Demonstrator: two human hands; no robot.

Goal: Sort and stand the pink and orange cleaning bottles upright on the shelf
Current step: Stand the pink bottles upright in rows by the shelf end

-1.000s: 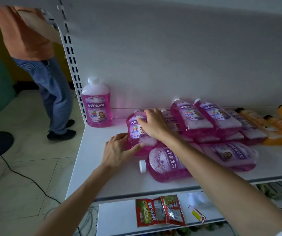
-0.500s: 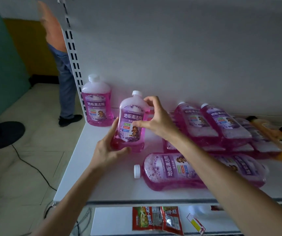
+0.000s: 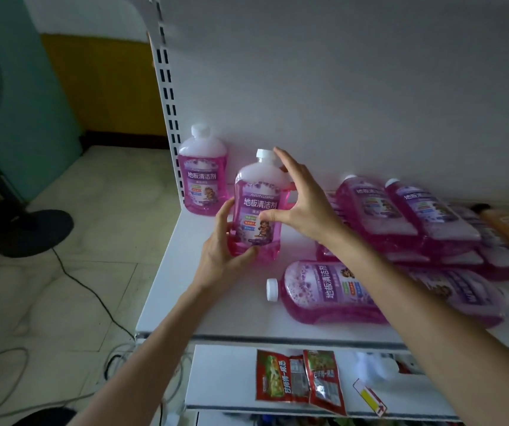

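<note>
Held pink bottle (image 3: 258,207), head view: upright, white cap on top, label facing the camera, near the left end of the white shelf (image 3: 182,299). Whether its base touches the shelf, cannot tell.
Left hand (image 3: 225,250) grips the lower part of it, thumb across the front near the base, fingers round the left side.
Right hand (image 3: 302,204): fingers straight and spread beside the cap and shoulder, thumb tip on the label; no closed grip.
Standing pink bottle (image 3: 202,176) is upright at the back left corner, just beside the slotted upright, apart from the held one.
Lying pink bottle (image 3: 324,292) is on its side near the front edge, cap pointing left.
Pink pile (image 3: 401,216) is stacked flat behind the right forearm.
Orange bottles (image 3: 505,222) lie at the far right, blurred.
Lower shelf (image 3: 222,379) carries two red snack packets (image 3: 299,379).
Fan base (image 3: 33,232) and a cable are on the floor at left.
</note>
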